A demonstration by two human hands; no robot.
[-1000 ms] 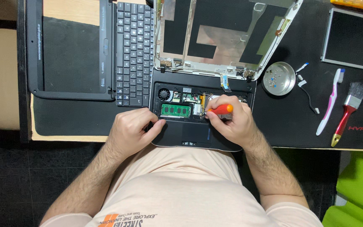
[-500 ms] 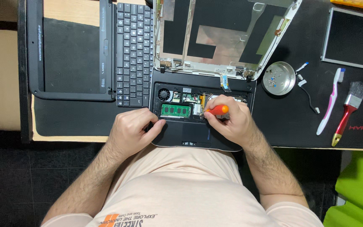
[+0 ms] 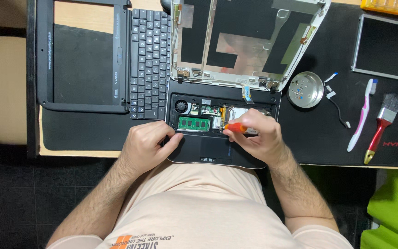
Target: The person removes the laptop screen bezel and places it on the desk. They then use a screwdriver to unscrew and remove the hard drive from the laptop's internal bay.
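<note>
Opened small laptop base (image 3: 217, 152) sits at bench (image 3: 84, 150) front edge, centre, right in front of the person; keyboard is off, internals exposed. Inside: fan (image 3: 181, 106) at left, green memory module (image 3: 194, 123) just right of & below it, more boards toward the middle.

Right hand (image 3: 256, 136) is curled round an orange-handled screwdriver (image 3: 235, 127), fingers & thumb pinching the handle, tip down into the base interior near the middle; exact spot hidden by the hand. Left hand (image 3: 146, 143) lies on the base's front-left corner, fingers loosely bent, fingertips pressing the palm-rest edge just below the memory module; it holds nothing.

Stripped lid shell (image 3: 249, 41) w/ foil patches lies behind the base, hinges touching it. Removed keyboard (image 3: 149, 64) is left of the lid, beside a black bezel frame (image 3: 84, 55). Right of the base: round metal dish (image 3: 305, 89) w/ small screws, a short cable (image 3: 337, 103) near it, then a pink-white toothbrush (image 3: 362, 115) & red-handled paintbrush (image 3: 382, 124) side by side. Bare screen panel (image 3: 388, 48) at far right rear. Black mat (image 3: 318, 133) covers the bench under it all.
</note>
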